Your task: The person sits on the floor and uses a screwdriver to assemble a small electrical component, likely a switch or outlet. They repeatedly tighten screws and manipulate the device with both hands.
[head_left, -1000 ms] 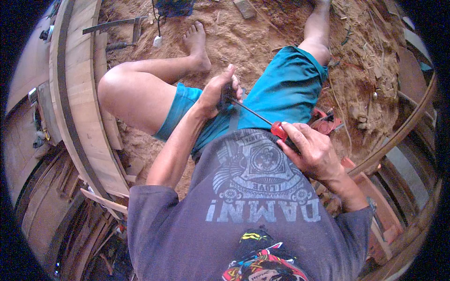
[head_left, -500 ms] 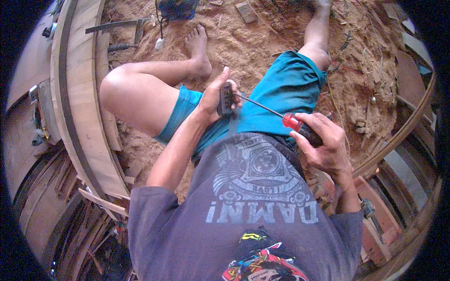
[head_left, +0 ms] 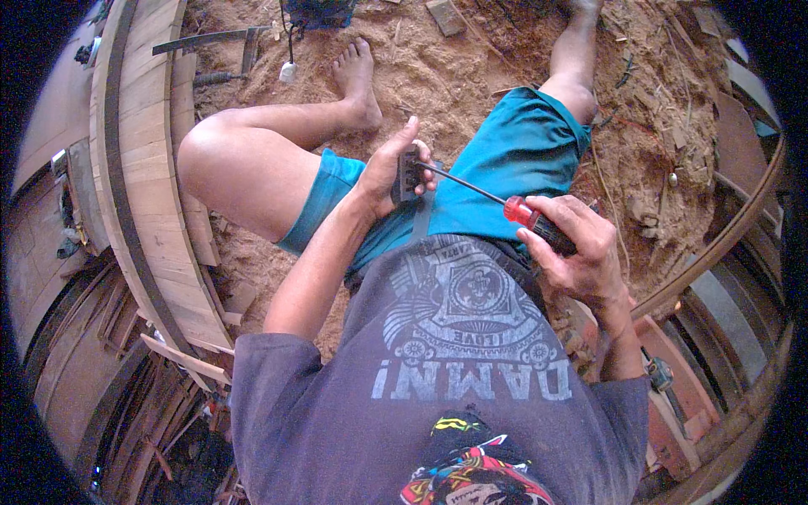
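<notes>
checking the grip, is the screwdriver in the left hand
No, the right hand grips the screwdriver; the left hand holds a small dark part.

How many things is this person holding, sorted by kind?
Screwdrivers, red and black handle, in the right hand: 1
Small dark blocks, in the left hand: 1
Total: 2

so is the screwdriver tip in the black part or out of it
In, as far as shows: the screwdriver, gripped by the right hand, runs its shaft to the small black part held in the left hand. The tip itself is hidden.
</notes>
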Available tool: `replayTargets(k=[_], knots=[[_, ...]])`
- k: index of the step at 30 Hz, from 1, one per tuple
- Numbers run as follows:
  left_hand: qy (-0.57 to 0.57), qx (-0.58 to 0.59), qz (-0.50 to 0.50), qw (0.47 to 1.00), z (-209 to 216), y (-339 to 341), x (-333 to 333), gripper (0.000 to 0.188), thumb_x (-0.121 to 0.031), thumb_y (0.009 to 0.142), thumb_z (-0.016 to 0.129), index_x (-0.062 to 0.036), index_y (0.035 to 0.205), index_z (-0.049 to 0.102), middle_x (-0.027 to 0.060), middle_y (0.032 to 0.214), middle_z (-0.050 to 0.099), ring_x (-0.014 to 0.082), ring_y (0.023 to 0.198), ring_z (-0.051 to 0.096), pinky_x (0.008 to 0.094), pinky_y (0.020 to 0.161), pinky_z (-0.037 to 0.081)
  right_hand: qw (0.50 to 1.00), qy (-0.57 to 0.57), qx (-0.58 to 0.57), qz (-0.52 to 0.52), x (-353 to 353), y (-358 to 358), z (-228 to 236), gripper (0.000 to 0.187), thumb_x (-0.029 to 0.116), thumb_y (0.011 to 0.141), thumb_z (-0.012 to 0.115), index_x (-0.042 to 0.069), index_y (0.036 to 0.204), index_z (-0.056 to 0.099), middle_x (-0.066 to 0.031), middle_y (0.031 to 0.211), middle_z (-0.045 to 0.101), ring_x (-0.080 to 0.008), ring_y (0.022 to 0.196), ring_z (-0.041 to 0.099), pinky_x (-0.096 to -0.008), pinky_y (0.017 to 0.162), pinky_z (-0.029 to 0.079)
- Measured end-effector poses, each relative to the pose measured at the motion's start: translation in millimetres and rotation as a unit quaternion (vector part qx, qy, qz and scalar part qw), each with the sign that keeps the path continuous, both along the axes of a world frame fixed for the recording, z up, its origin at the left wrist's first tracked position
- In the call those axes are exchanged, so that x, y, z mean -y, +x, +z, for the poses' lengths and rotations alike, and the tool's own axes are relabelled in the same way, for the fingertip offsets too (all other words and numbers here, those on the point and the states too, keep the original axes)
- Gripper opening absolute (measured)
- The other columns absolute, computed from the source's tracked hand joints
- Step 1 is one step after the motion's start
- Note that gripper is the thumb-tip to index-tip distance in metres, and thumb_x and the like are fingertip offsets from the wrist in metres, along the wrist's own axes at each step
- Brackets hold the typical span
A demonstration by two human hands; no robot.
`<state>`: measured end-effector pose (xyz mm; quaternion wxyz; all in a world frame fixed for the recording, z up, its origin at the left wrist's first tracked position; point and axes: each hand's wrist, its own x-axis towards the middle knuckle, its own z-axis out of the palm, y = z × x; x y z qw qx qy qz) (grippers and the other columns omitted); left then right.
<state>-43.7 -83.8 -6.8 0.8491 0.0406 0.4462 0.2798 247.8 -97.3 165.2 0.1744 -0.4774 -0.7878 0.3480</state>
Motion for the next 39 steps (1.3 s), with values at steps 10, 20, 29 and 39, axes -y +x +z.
replayTargets(k=[10, 20, 29, 39], knots=[[-0.010, -0.016, -0.017, 1.000, 6.8, 1.6, -0.3, 0.065, -0.071, 0.101, 0.057, -0.0093, 0.083, 0.063, 0.0096, 0.072, 0.066, 0.0219, 0.063, 0.069, 0.0278, 0.049, 0.051, 1.000, -0.016, 0.012, 0.020, -4.7, 1.7, 4.1, 0.043, 0.007, 0.081, 0.087, 0.004, 0.121, 0.074, -0.0159, 0.105, 0.075, -0.0327, 0.091, 0.075, -0.0415, 0.079, 0.061], [-0.018, -0.041, -0.023, 0.999, 9.2, 3.3, -0.9, 0.062, -0.071, 0.101, 0.057, -0.0116, 0.082, 0.061, 0.0085, 0.072, 0.065, 0.0216, 0.059, 0.065, 0.0300, 0.047, 0.049, 0.998, 0.021, 0.028, 0.053, -11.6, 0.7, 5.9, 0.046, 0.004, 0.079, 0.087, 0.007, 0.122, 0.074, -0.0135, 0.105, 0.074, -0.0323, 0.091, 0.075, -0.0411, 0.078, 0.061], [0.026, -0.066, -0.037, 0.997, 6.2, 3.1, 1.7, 0.061, -0.068, 0.103, 0.059, -0.0091, 0.086, 0.062, 0.0094, 0.072, 0.066, 0.0196, 0.060, 0.067, 0.0290, 0.050, 0.051, 0.998, -0.001, 0.058, 0.030, -9.5, 1.0, 6.4, 0.041, 0.012, 0.086, 0.085, 0.005, 0.123, 0.070, -0.0144, 0.103, 0.075, -0.0325, 0.090, 0.076, -0.0404, 0.078, 0.061], [0.038, -0.086, -0.059, 0.994, 10.0, -0.2, 5.9, 0.060, -0.068, 0.104, 0.057, -0.0106, 0.086, 0.061, 0.0064, 0.071, 0.063, 0.0162, 0.058, 0.061, 0.0286, 0.052, 0.049, 0.995, 0.041, 0.064, 0.067, 15.2, -10.8, 2.4, 0.044, 0.014, 0.087, 0.085, 0.002, 0.126, 0.068, -0.0146, 0.100, 0.074, -0.0308, 0.083, 0.074, -0.0405, 0.070, 0.059]])
